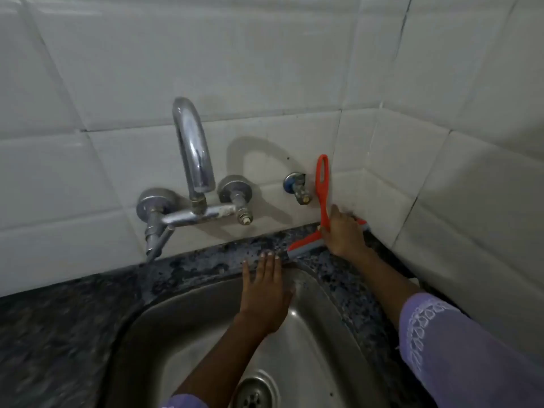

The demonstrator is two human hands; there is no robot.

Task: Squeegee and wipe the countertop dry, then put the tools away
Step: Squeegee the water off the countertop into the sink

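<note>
Along the back of the sink, left to right: a chrome wall-mounted tap (pixel 192 160) arches out from the white tiled wall (pixel 265 69) over the stainless steel sink (pixel 309 334), whose drain (pixel 254 394) shows at the bottom edge. Her left hand (pixel 265 293) lies flat, palm down, across the sink's back rim, fingers straight and slightly spread, tips reaching onto the speckled dark granite countertop (pixel 191 263); the forearm rises over the basin. Just right of it is a small angle valve (pixel 297 187) on the wall. Next comes the orange squeegee (pixel 322 198): its looped handle stands up against the tiles, its grey blade rests on the countertop strip behind the sink. Her right hand (pixel 343 234) curls around the lower handle, gripping it, the arm in a lilac embroidered sleeve (pixel 459 348) stretching from the right.
</note>
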